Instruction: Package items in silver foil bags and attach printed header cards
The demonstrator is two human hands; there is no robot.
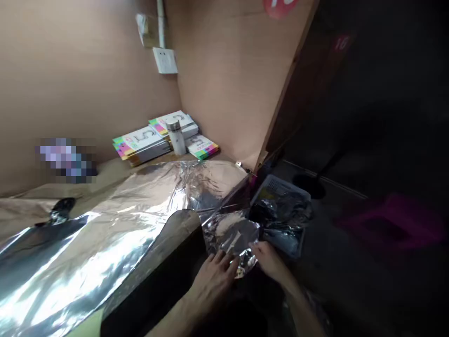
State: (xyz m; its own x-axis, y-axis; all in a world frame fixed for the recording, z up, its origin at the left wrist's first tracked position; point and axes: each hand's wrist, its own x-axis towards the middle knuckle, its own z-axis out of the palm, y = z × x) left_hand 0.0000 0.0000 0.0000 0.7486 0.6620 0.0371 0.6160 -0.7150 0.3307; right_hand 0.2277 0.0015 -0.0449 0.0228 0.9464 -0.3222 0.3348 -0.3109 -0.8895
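Okay so both hands are down at the near right corner of the table (105, 175), working on a crumpled round piece of aluminium foil (229, 236). The left hand (212, 283) has its fingers spread against the foil's lower left edge, and the right hand (268, 262) pinches the lower right edge with its fingertips, so it's held between them, not clenched in a fist. That piece sits just off the corner, right beside a big wrinkled sheet of foil (119, 224) that covers most of the tabletop. A dark board with a curved end (157, 276) lies between the left hand and that sheet. Just right of the hands there's a plastic basket (280, 213) full of shiny foil scraps. Up at the far corner, against the wall, are some stacked workbooks (140, 145) and a steel-capped bottle (176, 138). There's also a pink stool (389, 224) on the floor, pretty dim though.
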